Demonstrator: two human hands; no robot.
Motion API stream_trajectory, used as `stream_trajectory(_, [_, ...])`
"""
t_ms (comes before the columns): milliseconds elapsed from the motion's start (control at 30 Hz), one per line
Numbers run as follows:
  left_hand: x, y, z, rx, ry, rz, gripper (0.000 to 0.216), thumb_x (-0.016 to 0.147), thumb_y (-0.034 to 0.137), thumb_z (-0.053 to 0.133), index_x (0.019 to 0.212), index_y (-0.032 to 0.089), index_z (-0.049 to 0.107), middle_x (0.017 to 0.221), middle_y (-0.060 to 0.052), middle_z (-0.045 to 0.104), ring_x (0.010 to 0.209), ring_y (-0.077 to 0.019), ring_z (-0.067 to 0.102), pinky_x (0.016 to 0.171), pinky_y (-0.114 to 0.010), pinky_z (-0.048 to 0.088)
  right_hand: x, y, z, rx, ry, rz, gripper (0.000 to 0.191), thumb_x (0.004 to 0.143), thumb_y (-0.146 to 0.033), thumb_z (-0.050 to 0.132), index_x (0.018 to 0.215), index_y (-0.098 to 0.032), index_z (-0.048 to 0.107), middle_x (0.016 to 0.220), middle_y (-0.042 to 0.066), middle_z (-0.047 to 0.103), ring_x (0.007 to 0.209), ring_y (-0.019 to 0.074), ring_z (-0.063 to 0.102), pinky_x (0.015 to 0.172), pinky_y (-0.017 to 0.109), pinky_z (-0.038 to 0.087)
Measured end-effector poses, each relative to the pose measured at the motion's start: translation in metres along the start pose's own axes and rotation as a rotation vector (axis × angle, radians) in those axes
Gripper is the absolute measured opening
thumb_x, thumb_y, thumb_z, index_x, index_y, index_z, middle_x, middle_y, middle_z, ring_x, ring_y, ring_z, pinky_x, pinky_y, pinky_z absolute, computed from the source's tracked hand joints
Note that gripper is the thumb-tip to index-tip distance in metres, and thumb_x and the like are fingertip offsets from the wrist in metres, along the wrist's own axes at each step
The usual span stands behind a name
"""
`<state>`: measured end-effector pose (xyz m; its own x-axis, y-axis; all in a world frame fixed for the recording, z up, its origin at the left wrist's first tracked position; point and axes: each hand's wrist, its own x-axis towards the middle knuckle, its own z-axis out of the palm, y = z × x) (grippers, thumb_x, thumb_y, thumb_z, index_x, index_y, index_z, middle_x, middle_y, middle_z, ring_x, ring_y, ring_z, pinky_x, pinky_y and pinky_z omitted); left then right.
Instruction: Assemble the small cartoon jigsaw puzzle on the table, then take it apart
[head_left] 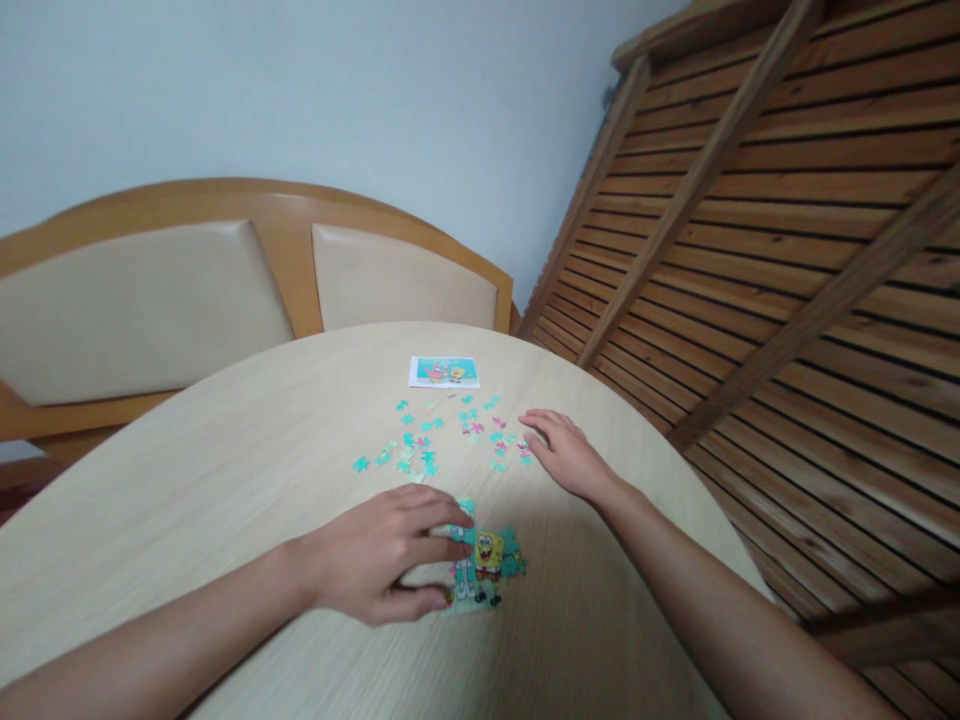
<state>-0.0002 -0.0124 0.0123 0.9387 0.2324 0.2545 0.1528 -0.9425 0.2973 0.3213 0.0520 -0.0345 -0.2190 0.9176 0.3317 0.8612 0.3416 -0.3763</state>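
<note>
Tbh a light touch suited your left hand (401, 550), spread wide at the joined puzzle (489, 562), lower centre; right hand (566, 452) looked parted, probably empty, beside loose pieces (477, 428) mid-frame.

Part-built cartoon puzzle (488, 568), loose pieces (428, 427) beyond, seemingly mostly teal

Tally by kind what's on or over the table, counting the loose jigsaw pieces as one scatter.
Hands: 2 (left hand, right hand)
Partly assembled SpongeBob jigsaw: 1
SpongeBob picture sheet: 1
Scatter of loose jigsaw pieces: 1 (pieces too small to count singly)
Total: 5
</note>
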Motion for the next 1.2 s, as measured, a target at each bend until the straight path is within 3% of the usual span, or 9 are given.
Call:
stream_trajectory(233, [0.003,0.006,0.003,0.022,0.038,0.012,0.031,0.1,0.034,0.05,0.124,0.019,0.062,0.125,-0.011,0.066,0.117,-0.0265,0.06,0.106,-0.045,0.048,0.0,0.004,-0.004,0.067,-0.006,-0.02,0.033,0.1,-0.035,0.046,0.12,-0.022,0.069,0.133,0.011,0.065,0.128,0.0275,0.055,0.11,0.051,0.041])
stream_trajectory(433, [0.009,0.015,0.011,0.017,0.08,0.048,0.03,0.103,0.033,0.043,0.118,0.019,0.063,0.113,-0.01,0.069,0.103,-0.0238,0.065,0.094,-0.041,0.053,-0.003,0.005,-0.008,0.074,-0.056,-0.033,0.041,0.092,-0.042,0.062,0.126,-0.021,0.066,0.139,0.014,0.06,0.131,0.0293,0.053,0.112,0.051,0.04])
stream_trajectory(600, [0.01,0.033,0.021,0.109,0.057,-0.07,0.022,0.101,0.027,0.046,0.1,0.017,0.066,0.099,-0.01,0.068,0.095,-0.0248,0.065,0.088,-0.041,0.057,-0.003,-0.002,-0.008,0.032,-0.061,0.023,0.042,0.093,-0.045,0.061,0.128,-0.022,0.064,0.141,0.012,0.059,0.133,0.0298,0.05,0.112,0.052,0.038])
stream_trajectory(800, [0.006,0.058,0.023,0.088,0.041,-0.265,0.029,0.098,0.029,0.054,0.123,0.015,0.059,0.115,-0.012,0.067,0.111,-0.0292,0.063,0.1,-0.047,0.055,-0.005,-0.012,-0.012,-0.014,-0.138,0.055,0.051,0.094,-0.052,0.056,0.135,-0.021,0.059,0.148,0.014,0.051,0.138,0.0304,0.045,0.115,0.052,0.035])
stream_trajectory(1000, [0.002,0.054,0.013,0.012,0.015,-0.247,0.036,0.098,0.026,0.053,0.134,0.021,0.054,0.128,-0.01,0.063,0.12,-0.0265,0.06,0.107,-0.046,0.052,-0.01,-0.019,-0.012,-0.079,-0.197,0.051,0.071,0.089,-0.061,0.059,0.144,-0.018,0.051,0.155,0.016,0.043,0.144,0.0332,0.037,0.119,0.051,0.029])
stream_trajectory(1200, [0.002,0.049,0.012,-0.027,0.044,-0.214,0.036,0.097,0.024,0.054,0.133,0.023,0.055,0.125,-0.009,0.065,0.121,-0.0258,0.06,0.106,-0.044,0.052,-0.012,-0.019,-0.013,-0.051,-0.193,0.021,0.067,0.089,-0.06,0.059,0.143,-0.019,0.052,0.153,0.015,0.045,0.144,0.0336,0.038,0.118,0.054,0.03])
